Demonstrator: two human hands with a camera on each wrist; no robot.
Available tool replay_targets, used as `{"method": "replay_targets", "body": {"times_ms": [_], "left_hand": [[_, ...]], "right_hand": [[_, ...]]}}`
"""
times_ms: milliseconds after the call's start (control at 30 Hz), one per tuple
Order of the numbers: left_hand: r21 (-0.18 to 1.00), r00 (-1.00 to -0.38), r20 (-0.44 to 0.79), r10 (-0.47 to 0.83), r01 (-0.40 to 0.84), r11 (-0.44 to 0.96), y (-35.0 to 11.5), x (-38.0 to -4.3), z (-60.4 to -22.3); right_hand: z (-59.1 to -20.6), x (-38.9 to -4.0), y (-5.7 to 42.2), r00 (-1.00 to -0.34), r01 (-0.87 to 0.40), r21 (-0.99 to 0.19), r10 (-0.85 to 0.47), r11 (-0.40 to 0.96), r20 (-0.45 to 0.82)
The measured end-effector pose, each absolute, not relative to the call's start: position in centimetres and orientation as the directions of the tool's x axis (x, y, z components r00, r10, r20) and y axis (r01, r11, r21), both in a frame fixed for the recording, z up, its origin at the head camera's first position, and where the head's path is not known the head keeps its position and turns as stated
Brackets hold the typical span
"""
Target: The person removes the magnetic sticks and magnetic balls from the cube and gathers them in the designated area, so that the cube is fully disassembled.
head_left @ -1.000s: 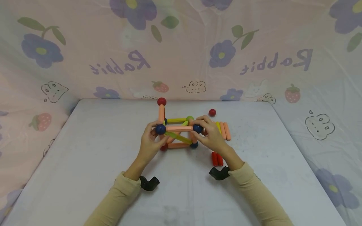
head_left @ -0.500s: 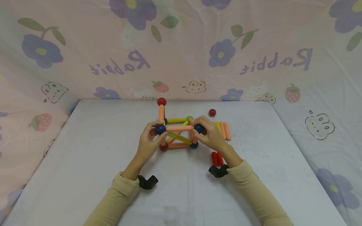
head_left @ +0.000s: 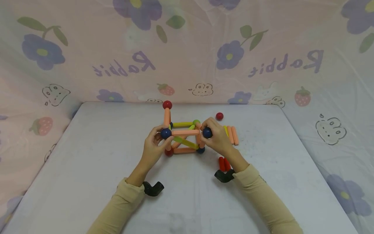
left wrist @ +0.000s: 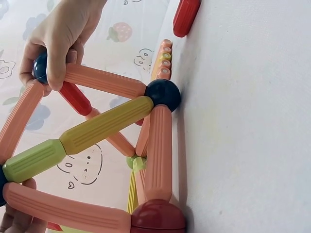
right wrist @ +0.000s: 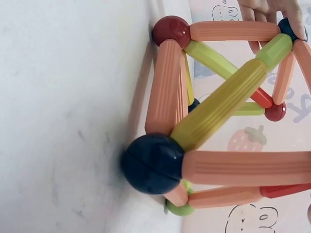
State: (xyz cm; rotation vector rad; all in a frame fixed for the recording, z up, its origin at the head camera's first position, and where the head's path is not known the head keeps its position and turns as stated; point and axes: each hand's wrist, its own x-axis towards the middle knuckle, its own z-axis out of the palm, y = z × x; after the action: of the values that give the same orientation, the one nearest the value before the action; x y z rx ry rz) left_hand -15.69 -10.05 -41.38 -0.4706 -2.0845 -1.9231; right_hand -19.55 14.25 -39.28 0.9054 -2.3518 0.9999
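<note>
Both hands were clamped on a frame of rods and balls [head_left: 188,143], well apart from each other; the left hand [head_left: 154,143] pinched a navy ball [head_left: 166,133] at the upper near left corner, and the right hand [head_left: 219,138] pinched a second navy ball [head_left: 207,132] at the upper near right; a peach rod [head_left: 185,132] ran between them, though whether its right end touched the second ball could not be told; the frame stood on the table [head_left: 87,156], towards its far side, on a lower red ball [head_left: 168,152], a lower navy ball [head_left: 200,149] and others behind, among them a green ball [head_left: 196,123]; a green and yellow diagonal [left wrist: 107,125] crossed its near face, and a high red ball [head_left: 167,105] topped its far left; beyond the right hand lay a loose red ball [head_left: 219,116]; a row of spare rods, peach [head_left: 235,135] and yellow [head_left: 226,131], lay to the right, partly hidden by that hand; two red rods [head_left: 222,164] lay side by side nearer the person, just beyond a black curved piece [head_left: 224,176] at the right wrist; another black piece [head_left: 153,189] sat by the left one; beige sleeves [head_left: 117,208] covered the forearms; behind hung a printed cloth [head_left: 181,65] with flowers, strawberries and rabbit faces, where "Rabbit" could be read twice in purple, mirrored.
</note>
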Motion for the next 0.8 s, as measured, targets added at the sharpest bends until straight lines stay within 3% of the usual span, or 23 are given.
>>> {"method": "replay_targets", "body": {"times_ms": [300,533,667,800], "left_hand": [[0.905,-0.908,0.416,0.048,0.418,0.078,-10.0,-15.7,-41.3],[0.909,-0.911,0.408,0.050,0.411,0.072,-9.9,-15.7,-41.2],[0.906,-0.909,0.414,0.053,0.417,0.069,-10.0,-15.7,-41.3],[0.901,-0.904,0.425,0.050,0.427,0.079,-10.1,-15.7,-41.4]], "right_hand": [[-39.3,-19.5,14.2,-0.711,-0.689,-0.482,-0.375,0.542,0.595],[-38.8,-19.9,14.3,-0.686,-0.707,-0.514,-0.290,0.486,0.667],[-38.8,-20.1,14.8,-0.746,-0.646,-0.606,-0.213,0.465,0.631],[-38.8,-20.6,16.2,-0.865,-0.497,-0.776,-0.148,0.388,0.480]]}}
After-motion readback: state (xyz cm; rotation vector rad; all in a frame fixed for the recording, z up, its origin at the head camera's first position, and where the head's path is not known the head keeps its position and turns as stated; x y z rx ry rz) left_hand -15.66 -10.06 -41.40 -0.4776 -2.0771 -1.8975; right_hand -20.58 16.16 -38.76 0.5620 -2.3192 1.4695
